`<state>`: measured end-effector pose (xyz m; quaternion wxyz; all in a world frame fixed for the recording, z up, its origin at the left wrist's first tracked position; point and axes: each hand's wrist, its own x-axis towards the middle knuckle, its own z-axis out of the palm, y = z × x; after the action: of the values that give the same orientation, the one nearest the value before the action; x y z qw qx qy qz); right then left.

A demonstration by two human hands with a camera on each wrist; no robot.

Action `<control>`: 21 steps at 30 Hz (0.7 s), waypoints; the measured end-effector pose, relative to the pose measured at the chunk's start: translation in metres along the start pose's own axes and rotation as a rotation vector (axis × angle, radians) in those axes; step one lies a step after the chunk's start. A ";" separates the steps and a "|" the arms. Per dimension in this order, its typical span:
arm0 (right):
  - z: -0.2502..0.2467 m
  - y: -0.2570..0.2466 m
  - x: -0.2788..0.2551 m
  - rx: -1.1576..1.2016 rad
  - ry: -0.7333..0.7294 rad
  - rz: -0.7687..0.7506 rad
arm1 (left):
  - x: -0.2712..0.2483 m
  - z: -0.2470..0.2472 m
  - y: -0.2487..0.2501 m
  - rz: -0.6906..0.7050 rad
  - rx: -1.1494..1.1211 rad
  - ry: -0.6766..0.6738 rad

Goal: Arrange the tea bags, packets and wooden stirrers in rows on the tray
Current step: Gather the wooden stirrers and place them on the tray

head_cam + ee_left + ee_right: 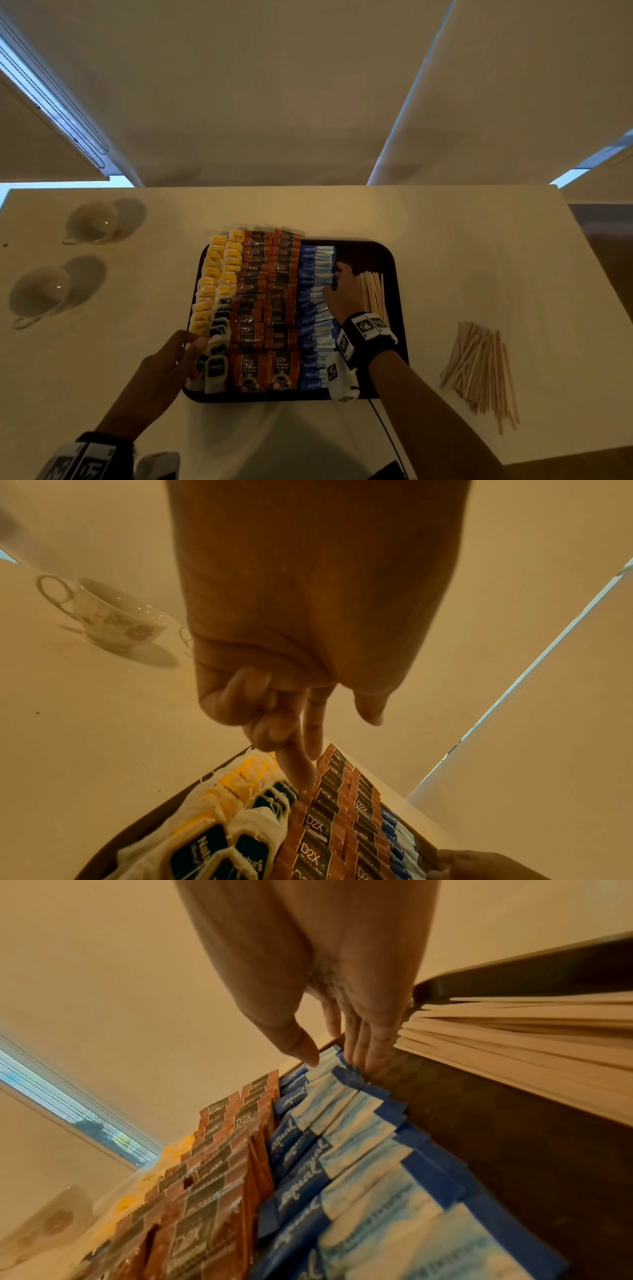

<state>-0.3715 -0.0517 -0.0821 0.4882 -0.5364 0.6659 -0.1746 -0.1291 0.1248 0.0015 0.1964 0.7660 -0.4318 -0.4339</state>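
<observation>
Right hand, fingers straight, is pressing the blue packets on the tray. Left hand, loosely curled, is touching tea bags.

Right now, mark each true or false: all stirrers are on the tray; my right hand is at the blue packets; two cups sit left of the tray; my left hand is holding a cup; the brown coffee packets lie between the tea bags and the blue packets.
1. All stirrers are on the tray: false. A loose pile of stirrers lies on the table.
2. Right hand at the blue packets: true.
3. Two cups left of the tray: true.
4. Left hand holds a cup: false. It is at the tea bags.
5. Brown coffee packets lie between them: true.
</observation>
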 end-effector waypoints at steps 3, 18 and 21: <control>0.001 -0.001 -0.002 0.045 -0.007 -0.031 | 0.000 0.000 -0.001 -0.012 -0.003 0.005; -0.048 0.026 -0.021 0.018 0.407 0.008 | -0.005 -0.002 0.000 0.009 0.032 0.013; -0.097 0.076 -0.045 -0.006 0.683 0.190 | -0.004 -0.001 -0.005 0.037 0.101 0.016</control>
<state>-0.4961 -0.0127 -0.0739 0.2500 -0.3840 0.8382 -0.2957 -0.1266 0.1308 0.0009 0.1689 0.7704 -0.4656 -0.4015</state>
